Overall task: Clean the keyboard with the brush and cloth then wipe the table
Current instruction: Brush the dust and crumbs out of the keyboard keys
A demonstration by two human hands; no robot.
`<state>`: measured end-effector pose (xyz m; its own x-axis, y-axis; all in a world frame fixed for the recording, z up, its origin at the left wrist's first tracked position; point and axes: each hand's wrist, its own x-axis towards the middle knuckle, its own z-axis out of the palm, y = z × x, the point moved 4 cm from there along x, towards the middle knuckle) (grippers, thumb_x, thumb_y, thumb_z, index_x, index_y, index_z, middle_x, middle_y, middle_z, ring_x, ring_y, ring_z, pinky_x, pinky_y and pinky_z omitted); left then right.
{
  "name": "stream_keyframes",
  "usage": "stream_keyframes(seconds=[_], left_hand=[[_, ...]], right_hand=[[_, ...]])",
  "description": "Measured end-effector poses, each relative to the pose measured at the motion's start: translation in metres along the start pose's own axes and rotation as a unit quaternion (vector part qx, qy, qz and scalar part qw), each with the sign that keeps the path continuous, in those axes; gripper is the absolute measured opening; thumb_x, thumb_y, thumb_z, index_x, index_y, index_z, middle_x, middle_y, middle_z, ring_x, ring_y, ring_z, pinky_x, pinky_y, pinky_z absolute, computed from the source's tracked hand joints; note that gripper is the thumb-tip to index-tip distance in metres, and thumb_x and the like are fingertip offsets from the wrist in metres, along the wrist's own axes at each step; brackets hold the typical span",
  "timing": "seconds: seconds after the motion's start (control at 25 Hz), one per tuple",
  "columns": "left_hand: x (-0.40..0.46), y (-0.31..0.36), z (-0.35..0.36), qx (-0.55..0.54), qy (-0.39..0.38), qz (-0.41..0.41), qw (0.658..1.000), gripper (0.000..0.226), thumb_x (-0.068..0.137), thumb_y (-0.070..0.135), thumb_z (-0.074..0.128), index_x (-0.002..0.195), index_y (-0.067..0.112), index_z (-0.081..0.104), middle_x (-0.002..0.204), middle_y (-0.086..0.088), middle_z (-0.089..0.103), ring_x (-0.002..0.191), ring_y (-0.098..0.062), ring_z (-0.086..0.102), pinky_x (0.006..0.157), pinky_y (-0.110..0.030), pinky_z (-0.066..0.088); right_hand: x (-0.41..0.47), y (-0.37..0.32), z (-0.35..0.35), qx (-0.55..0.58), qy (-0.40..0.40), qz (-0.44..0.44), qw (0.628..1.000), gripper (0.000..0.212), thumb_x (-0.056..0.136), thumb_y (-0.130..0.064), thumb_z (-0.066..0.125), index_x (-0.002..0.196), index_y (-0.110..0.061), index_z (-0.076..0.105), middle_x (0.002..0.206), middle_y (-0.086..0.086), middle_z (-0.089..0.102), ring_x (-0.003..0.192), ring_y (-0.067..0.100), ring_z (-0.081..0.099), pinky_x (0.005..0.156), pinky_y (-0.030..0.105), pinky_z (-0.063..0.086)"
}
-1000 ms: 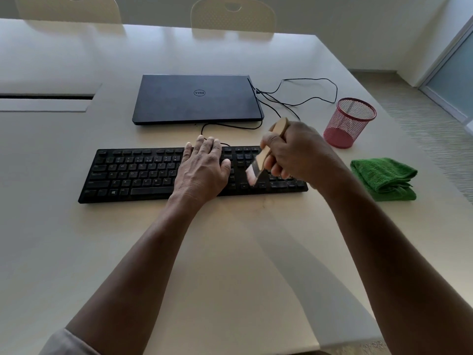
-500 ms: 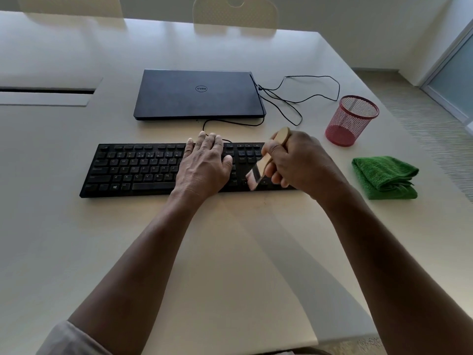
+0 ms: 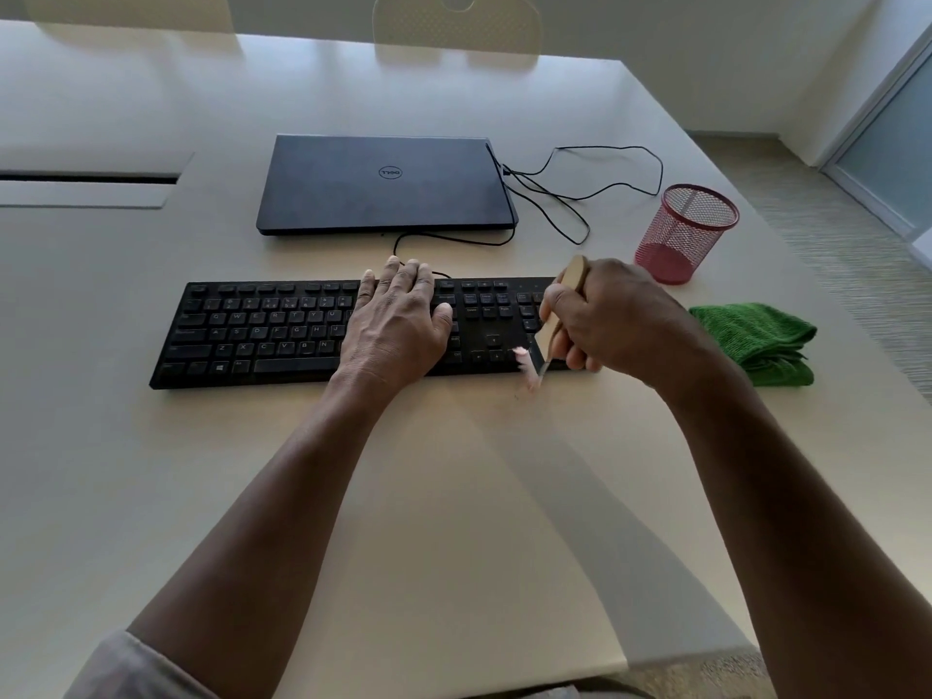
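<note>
A black keyboard (image 3: 262, 335) lies across the middle of the pale table (image 3: 454, 522). My left hand (image 3: 398, 325) rests flat on its keys, right of centre, fingers spread. My right hand (image 3: 615, 320) grips a wooden-handled brush (image 3: 557, 320), handle pointing up and away. Its bristles are blurred at the keyboard's front edge near the arrow keys. A folded green cloth (image 3: 756, 340) lies on the table to the right of my right hand, untouched.
A closed dark laptop (image 3: 383, 184) sits behind the keyboard, with black cables (image 3: 580, 194) looping to its right. A red mesh cup (image 3: 683, 232) stands behind the cloth. The table's right edge runs close to the cloth. Two chair backs (image 3: 454, 22) stand at the far side.
My right hand has swept the brush to the right and toward me along the keyboard's right part, down to its front edge. My left hand stays on the keys.
</note>
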<state>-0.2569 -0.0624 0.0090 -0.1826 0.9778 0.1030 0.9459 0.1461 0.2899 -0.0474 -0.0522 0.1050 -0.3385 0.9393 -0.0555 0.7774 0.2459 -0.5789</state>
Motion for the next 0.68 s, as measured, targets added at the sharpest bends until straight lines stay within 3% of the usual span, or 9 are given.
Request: stream_keyframes(seconds=[0.24,0.52,0.68], left_hand=[[0.000,0.000,0.000,0.000,0.000,0.001,1.000,0.064,0.105,0.044,0.031,0.159,0.013,0.019,0.167,-0.006,0.016,0.155,-0.019,0.003,0.126,-0.039,-0.002],[0.001,-0.001,0.002,0.004,0.001,0.002,1.000,0.064,0.105,0.044,0.031,0.159,0.013,0.020,0.167,-0.005,0.016,0.155,-0.019,0.002,0.126,-0.039,-0.002],[0.000,0.000,0.001,0.004,0.001,0.002,1.000,0.064,0.105,0.044,0.031,0.159,0.013,0.020,0.167,-0.005,0.017,0.155,-0.019,0.003,0.126,-0.039,-0.002]], right_hand=[[0.003,0.002,-0.002,0.052,0.071,-0.026,0.996,0.024,0.105,-0.031,0.049,0.098,-0.018,0.067,0.071,0.002,0.073,0.053,0.012,0.069,0.049,0.025,0.056],[0.007,0.011,-0.014,0.024,-0.016,0.015,0.999,0.019,0.103,-0.025,0.054,0.096,-0.016,0.069,0.065,0.002,0.074,0.049,0.007,0.066,0.045,0.019,0.048],[0.006,0.008,-0.015,0.042,0.002,0.013,0.999,0.013,0.100,-0.019,0.057,0.097,-0.015,0.068,0.067,0.004,0.075,0.054,0.013,0.070,0.047,0.023,0.052]])
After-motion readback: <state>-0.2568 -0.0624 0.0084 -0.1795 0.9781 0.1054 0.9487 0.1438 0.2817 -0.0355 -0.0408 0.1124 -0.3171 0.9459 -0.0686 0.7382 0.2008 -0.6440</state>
